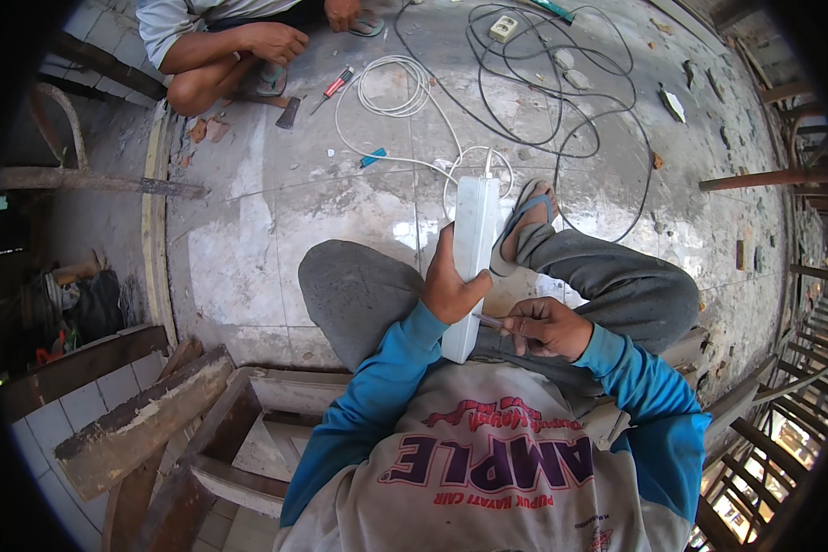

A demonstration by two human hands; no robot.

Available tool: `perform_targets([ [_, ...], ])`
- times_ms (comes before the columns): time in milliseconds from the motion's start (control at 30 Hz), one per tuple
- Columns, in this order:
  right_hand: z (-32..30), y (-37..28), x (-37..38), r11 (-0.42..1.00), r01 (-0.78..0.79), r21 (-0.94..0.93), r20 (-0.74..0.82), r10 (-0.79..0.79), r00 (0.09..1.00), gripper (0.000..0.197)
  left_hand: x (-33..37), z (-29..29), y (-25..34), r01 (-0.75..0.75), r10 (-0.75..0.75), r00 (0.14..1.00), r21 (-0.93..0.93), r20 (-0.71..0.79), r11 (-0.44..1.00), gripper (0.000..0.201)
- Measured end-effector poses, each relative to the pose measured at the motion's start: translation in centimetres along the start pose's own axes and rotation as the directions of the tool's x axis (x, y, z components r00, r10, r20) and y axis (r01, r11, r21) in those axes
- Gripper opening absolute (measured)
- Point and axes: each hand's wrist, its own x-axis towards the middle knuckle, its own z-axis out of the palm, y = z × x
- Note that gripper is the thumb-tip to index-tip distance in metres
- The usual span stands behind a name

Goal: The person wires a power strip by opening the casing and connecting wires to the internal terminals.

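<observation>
A long white power strip stands tilted in front of my body, its cable leaving the far end. My left hand is wrapped round its middle, thumb across the near part. Close to its lower right side, my right hand pinches a slim tool that looks like a small screwdriver. The tool's tip points at the strip's side; whether it sits in a screw cannot be made out. The strip's white cable runs to a loose coil on the floor.
A red-handled screwdriver, a hatchet and a small blue object lie ahead. Black cable loops beside a socket block. Another person squats far left. Wooden frames stand near left.
</observation>
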Motion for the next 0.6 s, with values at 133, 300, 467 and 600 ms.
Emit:
perform_targets([
  [133,0.2,-1.6,-0.6,0.977,-0.147,0.151,0.015,0.147,0.989,0.026,0.0,0.0,-1.0,-0.034,0.034,0.999,0.010,0.015,0.999,0.067],
  [300,1.1,-0.6,-0.7,0.796,0.349,-0.494,-0.139,-0.469,0.872,0.020,0.1,-0.2,-0.5,0.018,-0.022,0.998,-0.063,-0.057,0.998,0.068],
  [467,1.9,-1.1,-1.5,0.580,0.341,-0.739,-0.123,-0.615,0.779,0.015,0.0,-0.6,-0.6,0.031,-0.036,0.998,-0.096,-0.053,0.995,0.068],
  [600,0.9,-0.2,-0.9,0.948,0.225,-0.226,-0.167,-0.265,0.950,0.021,0.0,-0.3,-0.2,0.006,-0.009,0.999,-0.092,-0.032,0.996,0.068],
])
